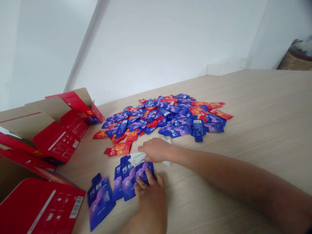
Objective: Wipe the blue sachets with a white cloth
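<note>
Flat on the table, a blue-and-purple pouch (129,182) lies under the fingertips of my left hand (151,193), which are bent and hold it down. Just above, my right hand (156,150) is closed around a crumpled white cloth or tissue (137,158), which touches the pouch's upper part. Another blue pouch (117,187) is partly tucked beneath this one. Further left, a single blue pouch (101,201) rests by itself. A red-orange pouch (120,149) lies just beyond the cloth.
Many blue and red-orange pouches form a loose pile (161,113) toward the wall. Along the left stand open red cartons, with one near me (41,208) and others (58,139) behind. A white box-like object (225,67) sits at the table's (263,130) far edge.
</note>
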A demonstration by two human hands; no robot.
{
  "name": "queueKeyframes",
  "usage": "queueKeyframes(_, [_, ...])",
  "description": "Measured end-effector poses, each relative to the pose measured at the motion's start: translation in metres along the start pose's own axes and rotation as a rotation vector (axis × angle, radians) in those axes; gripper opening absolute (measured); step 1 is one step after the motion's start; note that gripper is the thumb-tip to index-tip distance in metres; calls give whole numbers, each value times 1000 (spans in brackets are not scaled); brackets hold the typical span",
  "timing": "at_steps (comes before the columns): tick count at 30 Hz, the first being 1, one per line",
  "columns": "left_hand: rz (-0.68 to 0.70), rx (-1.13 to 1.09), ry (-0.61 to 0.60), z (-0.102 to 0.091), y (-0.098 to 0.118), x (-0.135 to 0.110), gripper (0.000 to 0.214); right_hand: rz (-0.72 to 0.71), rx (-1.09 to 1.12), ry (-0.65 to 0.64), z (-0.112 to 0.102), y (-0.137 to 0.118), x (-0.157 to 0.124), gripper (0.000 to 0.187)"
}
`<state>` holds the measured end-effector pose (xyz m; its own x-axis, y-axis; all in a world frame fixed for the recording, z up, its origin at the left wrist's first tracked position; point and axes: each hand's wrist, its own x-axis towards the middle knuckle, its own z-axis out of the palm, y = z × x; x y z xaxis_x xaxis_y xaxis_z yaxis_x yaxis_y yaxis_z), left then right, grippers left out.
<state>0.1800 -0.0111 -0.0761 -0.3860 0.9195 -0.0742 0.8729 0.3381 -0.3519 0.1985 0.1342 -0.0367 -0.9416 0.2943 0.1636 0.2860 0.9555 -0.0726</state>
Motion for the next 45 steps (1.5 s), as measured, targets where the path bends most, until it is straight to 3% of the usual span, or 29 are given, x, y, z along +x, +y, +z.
queueKeyframes(5, [-22,56,93,9,5,-2,50,-82,82,62,-11,-10,-1,32])
queueKeyframes(9, [-12,125,134,11,7,-4,51,-211,102,-29,-4,-19,-1,31])
queueKeyframes(15, [-42,180,178,12,11,-5,51,-92,50,-44,10,-12,1,36])
queueKeyframes(20, [-31,148,139,12,10,-4,51,40,-5,0,2,-2,1,34])
queueKeyframes(25, [-6,193,145,8,9,-6,53,-50,55,57,-8,-10,-1,33])
queueKeyframes(30, [-13,235,217,9,10,-8,52,-212,88,-44,1,-21,0,30])
queueKeyframes(34, [-9,220,206,8,10,-8,51,-163,80,-90,9,-17,2,34])
queueKeyframes(39, [0,169,132,6,8,-7,51,-29,39,-43,6,-3,2,33])
queueKeyframes(45, [-24,244,251,17,9,-5,45,-35,48,61,-9,-6,-1,32])
